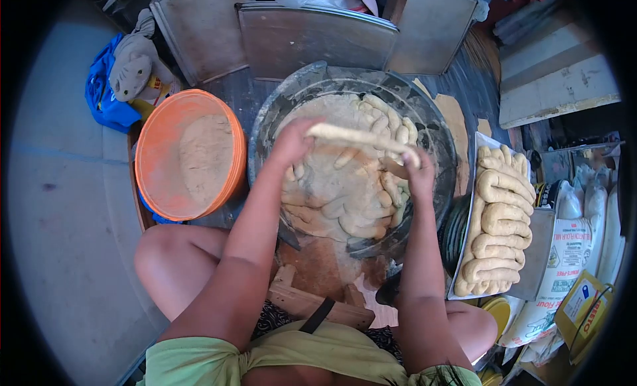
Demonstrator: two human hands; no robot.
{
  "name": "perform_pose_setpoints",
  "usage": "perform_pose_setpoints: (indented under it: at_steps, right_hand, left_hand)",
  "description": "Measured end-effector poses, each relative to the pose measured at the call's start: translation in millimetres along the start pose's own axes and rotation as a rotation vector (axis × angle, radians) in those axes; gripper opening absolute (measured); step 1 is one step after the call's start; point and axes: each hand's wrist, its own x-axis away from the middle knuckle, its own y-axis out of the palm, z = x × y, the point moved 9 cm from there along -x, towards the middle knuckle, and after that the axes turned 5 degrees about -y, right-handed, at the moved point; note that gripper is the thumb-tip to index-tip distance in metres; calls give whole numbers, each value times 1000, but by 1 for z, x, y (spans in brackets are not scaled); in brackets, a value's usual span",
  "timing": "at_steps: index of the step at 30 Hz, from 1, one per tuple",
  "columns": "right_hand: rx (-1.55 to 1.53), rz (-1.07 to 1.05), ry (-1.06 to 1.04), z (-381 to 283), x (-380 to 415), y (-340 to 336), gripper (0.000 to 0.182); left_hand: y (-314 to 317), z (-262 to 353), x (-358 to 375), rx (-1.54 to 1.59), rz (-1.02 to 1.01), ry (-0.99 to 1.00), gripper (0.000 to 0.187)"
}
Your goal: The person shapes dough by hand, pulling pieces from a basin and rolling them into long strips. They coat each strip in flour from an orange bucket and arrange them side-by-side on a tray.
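Note:
A pale rope of dough [361, 136] stretches between my two hands above a wide dark round tub [265, 107]. At its left end, my left hand [294, 142] grips it, somewhat blurred. My right hand [419, 170] pinches the other end near the tub's right side. Below, more floury dough ropes [381, 117] lie piled along the tub's back and right, over a bed of light brown crumbs or flour [318, 177]. To the right, a tray [472, 187] carries a long dough strip [503, 220] folded back and forth in zigzag rows.
An orange basin [149, 164] with brown powder stands left of the tub. Flat metal trays [318, 41] lean behind it. A wooden stool or frame [318, 306] is between my legs. Flour sacks [561, 266] and a yellow container [584, 313] sit at the right.

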Motion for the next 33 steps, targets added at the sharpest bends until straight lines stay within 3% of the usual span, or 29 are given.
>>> perform_pose_setpoints:
  at_steps: [2, 3, 5, 7, 9, 11, 12, 13, 14, 15, 17, 19, 20, 21, 22, 23, 24, 25, 26, 27, 29, 30, 31, 33]
  right_hand:
    - [707, -424, -74, 64, 20, 10, 40]
    - [704, -637, 214, 96, 38, 14, 47]
    - [704, -525, 190, 108, 51, 14, 52]
    - [699, -425, 174, 112, 56, 27, 58]
    - [832, -223, 6, 97, 57, 44, 72]
    - [958, -444, 79, 122, 78, 86, 80]
    - [957, -438, 81, 113, 85, 91, 80]
    - [1009, -560, 94, 101, 97, 100, 79]
    - [1060, -681, 107, 96, 108, 106, 79]
    - [1064, -669, 105, 92, 104, 106, 79]
    - [1113, -786, 289, 101, 108, 103, 82]
    - [1021, -750, 161, 84, 113, 117, 82]
    - [924, -726, 39, 70, 115, 126, 83]
    - [922, -723, 35, 68, 112, 125, 83]
    - [690, -701, 109, 65, 106, 125, 73]
    - [458, -674, 180, 61, 97, 125, 63]
    - [226, -640, 246, 55, 88, 123, 54]
    - [292, -601, 242, 11, 75, 106, 45]
    - [339, -592, 196, -10, 60, 92, 44]
    - [386, -582, 149, -30, 45, 76, 43]
    - [417, -372, 5, -112, 23, 32, 38]
    - [370, -281, 5, -144, 16, 5, 32]
    - [239, -119, -141, -161, 7, -24, 29]
    - [-68, -6, -135, -170, -2, -63, 32]
  left_hand:
    - [66, -54, 10, -460, -61, -79, 58]
    - [96, -73, 36, -478, -73, -82, 63]
    - [115, -82, 53, -497, -87, -84, 68]
    - [119, -100, 58, -322, -182, -360, 83]
    - [114, -86, 44, -373, -155, -358, 80]
    - [111, -82, 38, -425, -118, -342, 77]
    - [117, -73, 39, -529, -87, -164, 72]
    - [125, -66, 45, -628, -58, 14, 67]
    - [131, -78, 50, -627, -59, 21, 67]
    - [140, -93, 53, -750, -88, 51, 62]
    - [144, -85, 58, -874, -107, 91, 58]
    - [162, -70, 77, -348, -537, -167, 47]
    - [162, -54, 78, -351, -534, -163, 47]
    - [157, -29, 73, -125, -416, -129, 42]
    - [145, -11, 71, 98, -296, -94, 38]
    - [138, -4, 69, 92, -295, -90, 38]
    - [138, -1, 65, 430, -377, -189, 34]
    - [139, 8, 65, 770, -457, -285, 31]
    - [131, 20, 68, 767, -459, -276, 31]
    - [131, 34, 76, 727, -600, -297, 30]
    - [147, 44, 95, 573, -829, -280, 30]
    - [149, 50, 98, 568, -835, -274, 30]
    - [151, 59, 101, 582, -846, -257, 28]
    - [145, 92, 103, 587, -862, -226, 26]
